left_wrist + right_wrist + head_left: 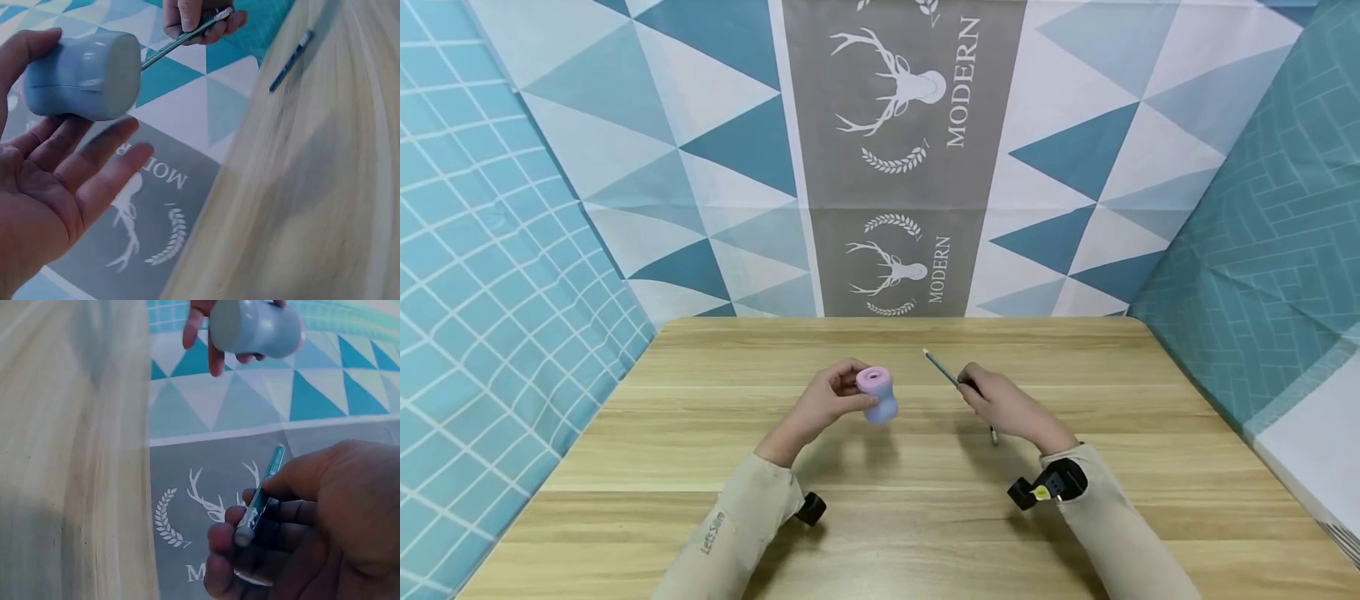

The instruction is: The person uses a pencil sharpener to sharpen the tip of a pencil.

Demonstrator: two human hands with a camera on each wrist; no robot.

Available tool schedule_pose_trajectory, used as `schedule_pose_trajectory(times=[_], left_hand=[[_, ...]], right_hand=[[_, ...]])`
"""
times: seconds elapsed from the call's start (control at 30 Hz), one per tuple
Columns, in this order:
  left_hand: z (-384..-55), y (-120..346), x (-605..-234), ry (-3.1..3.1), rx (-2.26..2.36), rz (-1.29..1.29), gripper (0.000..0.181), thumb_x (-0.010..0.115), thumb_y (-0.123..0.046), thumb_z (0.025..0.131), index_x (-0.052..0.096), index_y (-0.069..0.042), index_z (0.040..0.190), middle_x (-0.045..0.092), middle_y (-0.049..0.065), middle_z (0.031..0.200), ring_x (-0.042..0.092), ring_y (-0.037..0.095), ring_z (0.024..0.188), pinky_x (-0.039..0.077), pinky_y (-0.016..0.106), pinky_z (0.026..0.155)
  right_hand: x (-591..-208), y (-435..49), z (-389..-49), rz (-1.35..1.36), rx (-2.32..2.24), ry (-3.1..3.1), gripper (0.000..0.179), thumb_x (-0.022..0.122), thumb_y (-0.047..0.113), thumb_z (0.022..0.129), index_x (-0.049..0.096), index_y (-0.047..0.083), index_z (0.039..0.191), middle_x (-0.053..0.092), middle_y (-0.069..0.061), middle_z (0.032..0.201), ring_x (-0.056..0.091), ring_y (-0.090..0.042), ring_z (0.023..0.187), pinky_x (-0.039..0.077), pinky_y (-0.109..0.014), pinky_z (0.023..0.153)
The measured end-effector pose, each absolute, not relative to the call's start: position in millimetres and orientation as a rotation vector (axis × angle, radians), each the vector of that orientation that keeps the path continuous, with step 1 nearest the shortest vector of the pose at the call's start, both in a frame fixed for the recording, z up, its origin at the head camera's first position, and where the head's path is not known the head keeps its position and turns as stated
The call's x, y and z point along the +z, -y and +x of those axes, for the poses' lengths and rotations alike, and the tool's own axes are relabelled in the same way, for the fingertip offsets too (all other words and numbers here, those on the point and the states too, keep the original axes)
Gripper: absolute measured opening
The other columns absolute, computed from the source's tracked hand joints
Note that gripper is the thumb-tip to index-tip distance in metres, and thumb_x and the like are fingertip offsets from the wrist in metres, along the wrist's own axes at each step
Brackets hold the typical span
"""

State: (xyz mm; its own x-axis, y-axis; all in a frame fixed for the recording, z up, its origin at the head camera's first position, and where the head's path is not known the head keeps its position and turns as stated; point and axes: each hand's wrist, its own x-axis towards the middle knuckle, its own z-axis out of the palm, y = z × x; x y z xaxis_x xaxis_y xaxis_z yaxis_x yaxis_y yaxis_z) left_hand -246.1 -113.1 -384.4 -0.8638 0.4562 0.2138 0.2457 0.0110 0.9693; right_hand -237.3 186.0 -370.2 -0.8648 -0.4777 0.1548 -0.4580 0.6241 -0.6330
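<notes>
Left hand [820, 408] loosely pinches pink-and-blue container [886, 395], some fingers [115, 179] spread, right hand [1004, 407] curls round pencil [942, 368]; container could drop if that light left-side grip slips.

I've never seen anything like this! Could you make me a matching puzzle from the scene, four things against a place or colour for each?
1. Pencil sharpener
2. Pencil
3. Table
4. Upper deer head

A. Yellowish-brown, with wood grain
B. In the person's right hand
C. White, on a grey panel
D. In the person's left hand

Right pairs: 1-D, 2-B, 3-A, 4-C.
</notes>
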Motion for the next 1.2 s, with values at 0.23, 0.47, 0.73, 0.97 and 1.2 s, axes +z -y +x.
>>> schedule_pose_trajectory(times=[0.23,0.47,0.73,0.97,1.2], left_hand=[[-249,110,-393,-1.763,2.194,0.516,0.048,0.063,0.000,0.088,0.050,0.015,0.132,0.064,0.008,0.112,0.068,0.019,0.096,0.057,0.032,0.082],[-253,111,-409,-1.583,2.269,0.411,0.043,0.059,-0.001,0.093,0.052,0.013,0.133,0.067,0.007,0.107,0.068,0.019,0.096,0.057,0.034,0.084],[-257,105,-427,-1.565,2.266,0.328,0.019,0.069,-0.007,0.088,0.074,-0.017,0.103,0.066,0.003,0.101,0.062,0.015,0.091,0.054,0.026,0.078],[-256,98,-436,-1.582,2.248,0.358,0.033,0.069,-0.007,0.088,0.075,-0.036,0.102,0.058,0.001,0.113,0.054,0.017,0.100,0.049,0.024,0.080],[-256,95,-440,-1.557,2.183,0.475,0.034,0.059,-0.008,0.095,0.070,-0.028,0.119,0.060,0.002,0.118,0.059,0.016,0.094,0.049,0.025,0.077]], right_hand=[[-375,-199,-250,-0.741,-1.349,-2.597,0.017,0.041,0.012,0.108,0.052,0.000,0.111,0.047,-0.010,0.081,0.045,-0.025,0.066,0.040,-0.031,0.058],[-373,-203,-250,-0.712,-1.372,-2.624,0.017,0.045,0.010,0.106,0.055,-0.002,0.114,0.051,-0.008,0.088,0.047,-0.029,0.072,0.043,-0.034,0.061],[-367,-202,-246,-0.839,-1.235,-2.690,0.014,0.053,0.009,0.102,0.061,0.001,0.110,0.061,-0.005,0.093,0.054,-0.024,0.081,0.047,-0.035,0.069],[-367,-201,-242,-0.948,-1.177,-2.663,0.013,0.055,0.011,0.102,0.062,0.002,0.109,0.060,-0.002,0.088,0.053,-0.017,0.077,0.046,-0.031,0.067],[-367,-197,-240,-1.058,-1.066,-2.684,0.011,0.057,0.010,0.101,0.064,0.004,0.107,0.060,0.002,0.090,0.053,-0.012,0.079,0.048,-0.030,0.069]])
